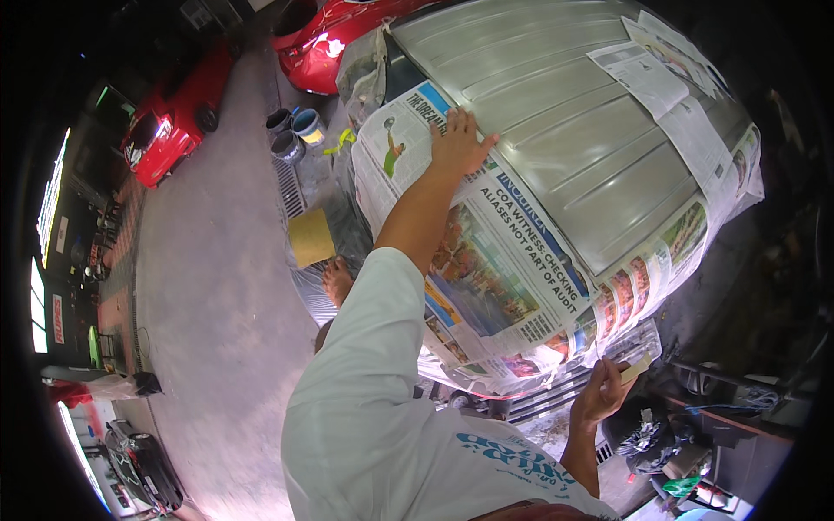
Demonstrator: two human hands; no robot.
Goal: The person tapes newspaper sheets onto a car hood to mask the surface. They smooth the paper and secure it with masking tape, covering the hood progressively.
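Note:
My left hand (460, 143) lies flat, fingers spread, on the newspaper sheets (512, 278) along the near edge of a ribbed silver vehicle roof (539, 130). Its fingertips reach the seam between paper and bare metal. Low on the right, my right hand (599, 391) is closed on a pale yellow roll of masking tape (638, 368). A thin strip appears to run up from that hand toward the paper's lower corner. More newspaper (665, 95) covers the roof's far right side, and plastic film hangs below the sheets.
Several buckets (308, 126) stand on the floor at the upper left, near a yellow-brown square sheet (311, 237) by my foot. Red cars (174, 130) are parked beyond, and a dark car (143, 469) at lower left. A cluttered bench (738, 434) and a black bag (641, 425) sit at lower right.

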